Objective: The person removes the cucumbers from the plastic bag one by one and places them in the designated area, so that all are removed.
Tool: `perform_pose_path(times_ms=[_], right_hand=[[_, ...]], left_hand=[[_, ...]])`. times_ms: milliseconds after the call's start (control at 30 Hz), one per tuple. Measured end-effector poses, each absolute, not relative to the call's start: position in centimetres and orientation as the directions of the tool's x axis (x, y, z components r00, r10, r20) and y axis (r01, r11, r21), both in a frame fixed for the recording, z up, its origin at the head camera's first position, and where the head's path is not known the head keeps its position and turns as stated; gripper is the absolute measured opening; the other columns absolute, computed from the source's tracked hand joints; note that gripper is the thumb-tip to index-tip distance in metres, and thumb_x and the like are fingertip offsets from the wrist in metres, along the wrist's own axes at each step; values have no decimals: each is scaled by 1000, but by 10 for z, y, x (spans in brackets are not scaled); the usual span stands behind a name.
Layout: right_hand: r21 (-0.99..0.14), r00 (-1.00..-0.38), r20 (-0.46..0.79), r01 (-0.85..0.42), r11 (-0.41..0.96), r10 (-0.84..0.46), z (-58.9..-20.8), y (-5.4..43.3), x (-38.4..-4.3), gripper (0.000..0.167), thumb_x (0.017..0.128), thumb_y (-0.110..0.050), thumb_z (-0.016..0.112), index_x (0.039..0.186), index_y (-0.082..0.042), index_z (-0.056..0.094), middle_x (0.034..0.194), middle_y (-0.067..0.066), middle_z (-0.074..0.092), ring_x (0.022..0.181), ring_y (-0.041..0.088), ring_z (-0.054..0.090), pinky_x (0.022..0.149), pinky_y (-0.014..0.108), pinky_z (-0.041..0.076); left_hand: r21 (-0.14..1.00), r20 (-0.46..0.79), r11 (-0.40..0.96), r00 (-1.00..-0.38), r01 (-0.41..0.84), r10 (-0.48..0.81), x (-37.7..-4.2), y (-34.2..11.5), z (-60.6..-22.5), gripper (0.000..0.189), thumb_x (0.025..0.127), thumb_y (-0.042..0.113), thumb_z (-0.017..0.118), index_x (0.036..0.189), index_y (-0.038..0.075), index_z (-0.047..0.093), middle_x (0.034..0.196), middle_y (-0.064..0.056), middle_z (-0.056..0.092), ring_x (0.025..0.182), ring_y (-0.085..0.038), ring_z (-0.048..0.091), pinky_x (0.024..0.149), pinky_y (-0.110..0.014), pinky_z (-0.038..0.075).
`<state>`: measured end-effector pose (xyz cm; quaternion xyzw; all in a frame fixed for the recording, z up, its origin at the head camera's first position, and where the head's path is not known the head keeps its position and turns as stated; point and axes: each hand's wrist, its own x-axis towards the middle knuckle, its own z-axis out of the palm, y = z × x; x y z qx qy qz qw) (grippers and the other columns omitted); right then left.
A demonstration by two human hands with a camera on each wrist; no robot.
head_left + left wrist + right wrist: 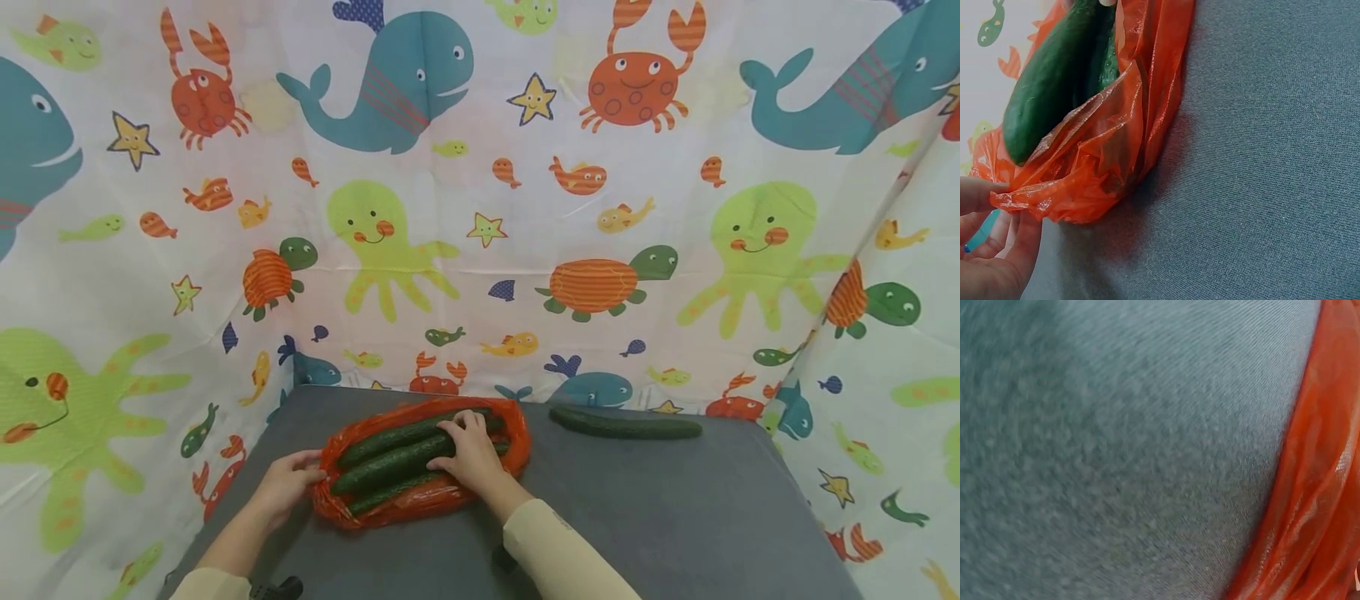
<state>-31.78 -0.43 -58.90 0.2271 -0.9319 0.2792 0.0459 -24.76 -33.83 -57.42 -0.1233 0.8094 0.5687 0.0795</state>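
An orange-red plastic bag lies spread on the grey table, with dark green cucumbers side by side inside it. My left hand pinches the bag's left edge between thumb and fingers; the left wrist view shows the crumpled film in that pinch, beside the end of a cucumber. Reaching over from the right, my right hand grips the middle cucumber near its right end, thumb on the near side. In the right wrist view only the bag's side shows clearly, and the cucumbers are out of sight.
A single cucumber lies on the grey tabletop at the back right, apart from the bag. A curtain printed with sea animals hangs behind the table and along both sides. A small black object shows by the left sleeve.
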Motion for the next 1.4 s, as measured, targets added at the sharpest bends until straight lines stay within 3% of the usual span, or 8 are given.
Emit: perform_pose_path(times_ms=[200,433,800,1167,1400], right_hand=[[-499,-894,233,-449,741,-384,-587,-8,-318,55,76,-51,83,118,-22,62,128,1,59,132,29,44,101,45,50],[-492,-878,263,-478,728,-399,-590,-4,-316,57,76,-45,85,127,-26,70,124,1,62,129,26,46,100,43,51],[-539,-865,324,-502,676,-384,-587,0,-318,50,72,-41,87,117,-23,77,113,0,62,119,24,48,92,38,53],[-622,-893,302,-449,642,-333,-567,4,-322,53,71,-40,88,119,-20,77,113,2,62,118,29,48,97,45,49],[-654,-908,265,-416,632,-324,-552,2,-320,52,73,-43,86,121,-26,75,119,2,61,123,27,47,99,44,49]], left_hand=[[895,-270,335,-956,-293,-115,-247,-336,-572,46,98,8,60,141,-7,50,130,-26,63,104,-24,67,86,-40,58],[886,-280,354,-954,-300,-109,-248,-334,-571,47,99,10,61,141,-5,51,131,-26,63,105,-24,67,88,-41,57],[877,-307,345,-943,-334,-131,-249,-334,-572,47,98,9,62,141,-6,50,128,-26,64,101,-21,67,85,-40,58],[882,-302,340,-945,-327,-126,-249,-332,-570,48,97,8,63,140,-7,51,127,-25,65,101,-20,68,84,-40,58],[893,-265,348,-958,-286,-109,-247,-332,-572,46,99,8,59,141,-7,50,127,-22,65,104,-22,67,85,-40,58]])
